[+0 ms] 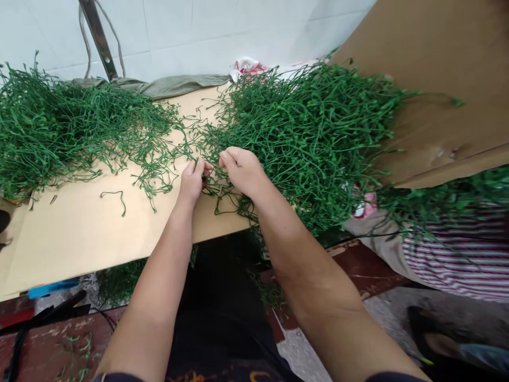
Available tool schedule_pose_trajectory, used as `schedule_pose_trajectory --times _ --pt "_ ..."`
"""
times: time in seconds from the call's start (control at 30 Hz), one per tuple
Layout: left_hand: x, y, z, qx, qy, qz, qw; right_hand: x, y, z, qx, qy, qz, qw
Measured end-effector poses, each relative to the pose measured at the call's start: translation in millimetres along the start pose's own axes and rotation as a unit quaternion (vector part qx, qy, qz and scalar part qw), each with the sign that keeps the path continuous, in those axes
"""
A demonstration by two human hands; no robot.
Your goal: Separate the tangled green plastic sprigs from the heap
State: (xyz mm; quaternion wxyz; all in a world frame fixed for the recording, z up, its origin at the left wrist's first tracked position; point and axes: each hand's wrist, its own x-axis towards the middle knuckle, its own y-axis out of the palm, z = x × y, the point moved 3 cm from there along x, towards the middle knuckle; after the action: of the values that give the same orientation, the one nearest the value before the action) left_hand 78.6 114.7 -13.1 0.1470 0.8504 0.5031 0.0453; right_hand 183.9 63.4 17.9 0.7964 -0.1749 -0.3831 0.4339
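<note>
A: What lies out past the fingers, on the left?
B: A heap of thin green plastic stems [47, 132] on the tan cardboard sheet [79, 228], well apart from them.
A: And the left hand [192, 182]?
B: Its fingertips are pressed together, pinching a green stem strand [207, 178].
A: The right hand [241, 170]?
B: Fingers curled, pinching the same strand just beside the left fingertips; a bigger tangled green stem pile [314, 138] spreads right of them

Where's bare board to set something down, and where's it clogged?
Free: the board front-left, between the left stem pile and its near edge, bar one loose stem. Crowded: the right stem pile and the strands at the left hand and right hand.
</note>
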Motion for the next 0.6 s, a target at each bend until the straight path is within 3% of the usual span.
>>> schedule_pose_trajectory --times 0.17,0.3,0.4,0.6 --pt "4.0 -1.1 7.4 -0.004 0.012 0.026 1.000 -0.1 2.6 4.7 0.042 0.047 -0.009 0.998" --pt "6.3 -2.8 10.8 -0.022 0.014 -0.003 1.000 -1.8 9.0 12.4 0.055 0.110 0.102 0.987" --pt "5.1 -1.8 8.7 -0.013 0.014 -0.006 1.000 -3.9 7.6 16.8 0.027 0.092 0.134 0.986" --pt "6.6 -3.5 9.0 0.025 0.033 0.025 0.999 -6.8 -0.8 19.5 -0.056 0.050 0.119 0.990"
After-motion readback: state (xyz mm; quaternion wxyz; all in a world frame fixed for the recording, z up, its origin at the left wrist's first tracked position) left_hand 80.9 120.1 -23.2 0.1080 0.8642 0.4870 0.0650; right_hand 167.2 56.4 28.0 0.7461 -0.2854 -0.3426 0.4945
